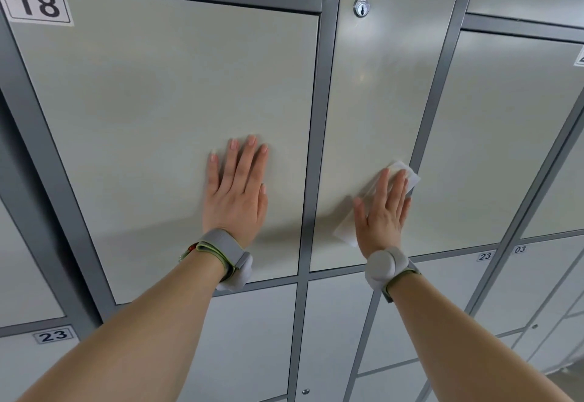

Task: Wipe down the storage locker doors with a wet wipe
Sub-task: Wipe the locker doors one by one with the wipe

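Pressing straight fingers (396,189) of our right hand (384,215) flat on the wet wipe (410,177), spread under the palm against the narrow locker door (379,101). Keyhole (361,7) well above our fingertips. Our left hand (235,193), fingers straight and together, rests flat on door 18 (158,101).

We face a bank of pale lockers in a grey frame (316,148). Our left grip (235,193) lies flat, fingers straight, on the door (158,101) labelled 18 (35,5). On the narrower panel (379,101) just right of it, under a round keyhole lock (361,6), our right grip (384,212) presses a white wet wipe (346,232) flat.
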### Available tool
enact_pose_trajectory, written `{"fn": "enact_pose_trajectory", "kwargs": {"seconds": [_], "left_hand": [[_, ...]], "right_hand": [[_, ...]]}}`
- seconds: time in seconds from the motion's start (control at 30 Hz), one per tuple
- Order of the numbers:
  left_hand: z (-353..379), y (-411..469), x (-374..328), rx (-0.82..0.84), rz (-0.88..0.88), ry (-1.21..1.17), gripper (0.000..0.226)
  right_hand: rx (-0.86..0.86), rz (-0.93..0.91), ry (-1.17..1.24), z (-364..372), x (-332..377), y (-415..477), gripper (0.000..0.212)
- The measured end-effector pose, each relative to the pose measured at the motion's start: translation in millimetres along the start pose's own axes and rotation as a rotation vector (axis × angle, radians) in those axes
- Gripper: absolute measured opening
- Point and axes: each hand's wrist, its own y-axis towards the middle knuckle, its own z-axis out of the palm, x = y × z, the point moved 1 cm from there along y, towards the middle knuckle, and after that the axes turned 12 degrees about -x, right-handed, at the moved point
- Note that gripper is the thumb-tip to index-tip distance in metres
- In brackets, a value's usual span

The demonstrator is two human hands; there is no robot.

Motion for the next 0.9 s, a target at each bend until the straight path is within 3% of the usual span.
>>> {"fn": "enact_pose_trajectory", "kwargs": {"seconds": [0.37,0.6,0.9], "left_hand": [[0,0,-1,0.0,0.005,0.009,0.058],[0,-1,-1,0.014,0.012,0.0,0.058],[0,-1,-1,0.008,0.025,0.009,0.06]], "right_hand": [[0.135,0.042,-0.06,6,-23,-39,0.077],[0.006,0.026,0.047,-1,4,-2,0.079],[0.238,0.129,-0.035,9,-30,-60,0.081]]}}
